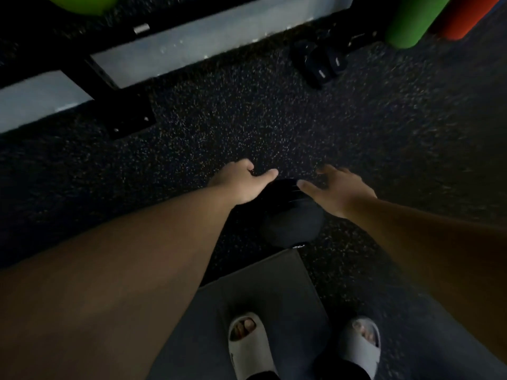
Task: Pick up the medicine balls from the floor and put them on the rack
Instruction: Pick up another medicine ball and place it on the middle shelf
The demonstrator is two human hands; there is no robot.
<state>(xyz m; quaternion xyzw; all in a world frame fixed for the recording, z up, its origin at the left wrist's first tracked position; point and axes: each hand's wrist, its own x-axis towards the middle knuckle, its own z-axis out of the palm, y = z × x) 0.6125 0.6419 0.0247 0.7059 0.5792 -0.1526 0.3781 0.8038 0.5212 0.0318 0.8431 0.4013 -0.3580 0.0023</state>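
Observation:
A black medicine ball [290, 215] lies on the dark speckled floor just ahead of my feet. My left hand [241, 185] is at the ball's upper left side, fingers spread, thumb over its top edge. My right hand [338, 189] is at the upper right side, fingers apart, thumb touching the ball's top. Neither hand has closed around the ball. The black frame of a rack [120, 111] with a bolted foot stands at the far left against a pale wall base.
A grey mat [263, 292] lies under my sandalled feet [248, 344]. Black dumbbells [319, 63] rest on the floor ahead to the right. Green [411, 20] and red [463, 16] rollers stand top right, and a green ball [79, 2] shows at top left.

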